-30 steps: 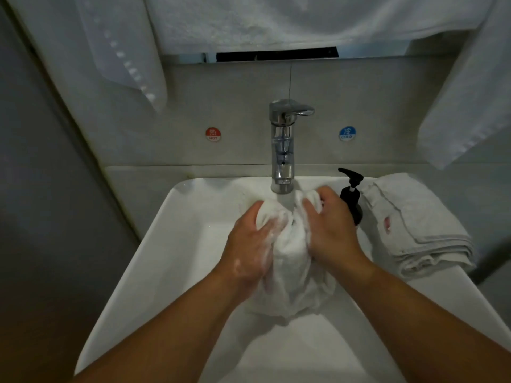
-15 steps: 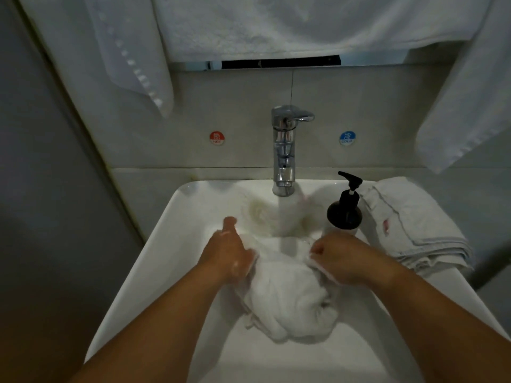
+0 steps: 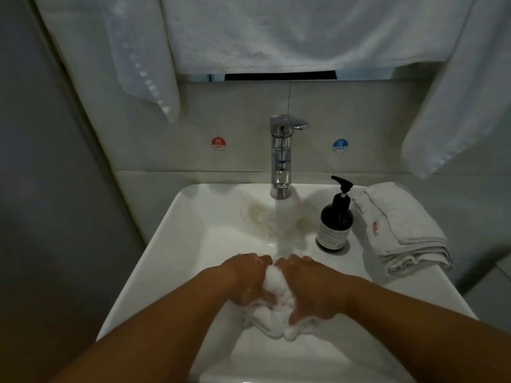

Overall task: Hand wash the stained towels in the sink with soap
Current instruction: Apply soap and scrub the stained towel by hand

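Note:
A wet white towel [image 3: 276, 308] is bunched low in the white sink [image 3: 177, 244], with foam on it. My left hand [image 3: 246, 277] grips its left side and my right hand [image 3: 309, 288] grips its right side, knuckles pressed close together. Water runs from the chrome tap [image 3: 282, 158] and lands just beyond my fingers. A dark soap pump bottle [image 3: 336, 219] stands on the sink's right rim. A folded towel [image 3: 401, 228] with a small red mark lies on the counter right of the bottle.
White towels hang above: one at the upper left [image 3: 143, 59], a wide one across the top [image 3: 290, 29], one at the right [image 3: 456, 106]. Red hot [image 3: 218, 143] and blue cold [image 3: 339, 145] stickers flank the tap. A grey wall stands close on the left.
Both hands brought the towel down from under the tap, then squeezed it together nearer to me. The towel is now more tightly bunched, and the soap bottle is fully in view.

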A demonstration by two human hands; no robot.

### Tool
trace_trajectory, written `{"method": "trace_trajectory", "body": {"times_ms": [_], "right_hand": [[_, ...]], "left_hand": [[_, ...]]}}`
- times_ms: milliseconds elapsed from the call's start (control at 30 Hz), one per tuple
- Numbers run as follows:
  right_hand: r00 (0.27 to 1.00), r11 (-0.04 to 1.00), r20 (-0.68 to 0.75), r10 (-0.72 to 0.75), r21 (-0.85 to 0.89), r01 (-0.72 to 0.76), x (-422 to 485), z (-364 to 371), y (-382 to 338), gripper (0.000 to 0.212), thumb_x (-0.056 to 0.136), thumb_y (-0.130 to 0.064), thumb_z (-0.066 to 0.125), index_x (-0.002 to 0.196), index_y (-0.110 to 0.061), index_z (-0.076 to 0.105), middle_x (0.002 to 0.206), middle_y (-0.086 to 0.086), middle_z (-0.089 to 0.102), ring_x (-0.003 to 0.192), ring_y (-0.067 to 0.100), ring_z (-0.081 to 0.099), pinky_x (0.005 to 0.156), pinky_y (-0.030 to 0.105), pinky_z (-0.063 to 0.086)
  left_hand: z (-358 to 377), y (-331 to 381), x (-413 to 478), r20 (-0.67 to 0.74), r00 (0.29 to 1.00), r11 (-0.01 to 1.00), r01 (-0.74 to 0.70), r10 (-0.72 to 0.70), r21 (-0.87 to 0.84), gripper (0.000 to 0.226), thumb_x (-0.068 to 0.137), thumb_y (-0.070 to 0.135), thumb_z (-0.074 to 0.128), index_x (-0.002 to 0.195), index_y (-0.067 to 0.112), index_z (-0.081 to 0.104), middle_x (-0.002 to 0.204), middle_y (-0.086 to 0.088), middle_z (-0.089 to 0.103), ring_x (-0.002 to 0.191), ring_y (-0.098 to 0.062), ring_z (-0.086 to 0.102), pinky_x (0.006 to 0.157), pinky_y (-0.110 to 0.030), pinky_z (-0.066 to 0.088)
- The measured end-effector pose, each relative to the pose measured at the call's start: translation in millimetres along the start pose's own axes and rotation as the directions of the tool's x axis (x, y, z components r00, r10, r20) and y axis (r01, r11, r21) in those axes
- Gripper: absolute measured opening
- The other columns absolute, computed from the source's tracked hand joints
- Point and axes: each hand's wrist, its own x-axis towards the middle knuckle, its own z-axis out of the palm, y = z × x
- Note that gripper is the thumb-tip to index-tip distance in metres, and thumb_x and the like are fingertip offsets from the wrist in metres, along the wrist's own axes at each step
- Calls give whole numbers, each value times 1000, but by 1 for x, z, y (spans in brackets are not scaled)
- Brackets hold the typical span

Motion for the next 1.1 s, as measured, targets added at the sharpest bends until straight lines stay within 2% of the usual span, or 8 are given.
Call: {"method": "trace_trajectory", "body": {"times_ms": [233, 300, 367, 500, 633, 800, 933, 1100], "right_hand": [[987, 962, -163, 5, 271, 40, -8, -5, 9, 57, 70, -44, 89, 118, -25, 63, 111, -4, 70, 96, 14, 66, 89, 32, 55], [986, 917, -164, -9, 391, 74, -15, -8, 10, 63, 76, -39, 86, 127, -37, 50, 116, -7, 66, 98, 11, 64, 86, 26, 53], [984, 965, -171, -53, 245, 94, -22, -6, 10, 76, 82, -46, 77, 142, -50, 31, 138, -3, 50, 117, 16, 55, 96, 27, 48], [998, 997, 12, -69, 42, 69, -29, 4, 9, 120, 77, -69, 72, 156, -44, -15, 169, -2, -7, 155, 28, 2, 124, 46, 20], [996, 991, -2, -86, -99, 86, -17, 14, 8, 122, 81, -72, 64, 157, -28, -20, 166, 10, 6, 148, 34, 15, 120, 45, 27], [987, 996, -138, -87, 12, 90, 4, 10, 16, 97, 81, -68, 69, 153, -22, 24, 142, 7, 48, 121, 26, 52, 102, 39, 46], [975, 999, -219, -31, 31, 39, 8, 5, 19, 86, 68, -83, 63, 132, -29, 50, 114, 1, 68, 98, 21, 65, 86, 38, 55], [994, 939, -113, 7, 343, 32, -6, -10, 24, 56, 76, -59, 80, 118, -34, 54, 108, -8, 68, 89, 9, 64, 81, 32, 58]], "left_hand": [[3, -32, -9, -8, 999, 921, -49, 49, -388, 33, 79, 46, 81, 106, 43, 63, 107, 8, 65, 97, -16, 65, 90, -41, 57], [-4, -35, -15, 5, 997, 920, -66, 73, -386, 42, 79, 50, 81, 111, 51, 54, 115, 4, 64, 101, -19, 65, 90, -45, 59], [-6, -36, -17, -77, 993, 968, -100, 85, -230, 54, 81, 55, 77, 127, 50, 49, 126, 2, 56, 111, -21, 59, 98, -40, 54], [6, -21, -22, -11, 992, 989, -128, 127, -76, 84, 92, 67, 55, 159, 39, 13, 160, -5, 28, 142, -27, 35, 118, -41, 33], [31, -16, -16, 20, 1000, 988, -23, 21, 154, 123, 76, 88, 51, 159, 26, -17, 166, -3, 1, 149, -33, 11, 121, -49, 21], [33, -35, 6, -112, 975, 973, -176, 194, 153, 108, 75, 89, 25, 153, 14, 29, 145, -6, 40, 129, -22, 40, 114, -34, 33], [25, -40, 10, -208, 966, 983, -169, 151, -69, 79, 77, 75, 54, 130, 16, 54, 120, -2, 64, 107, -21, 62, 94, -33, 48], [5, -43, 2, -89, 987, 957, -150, 132, -247, 47, 77, 57, 77, 116, 36, 58, 113, 10, 67, 101, -14, 64, 91, -30, 50]]}}
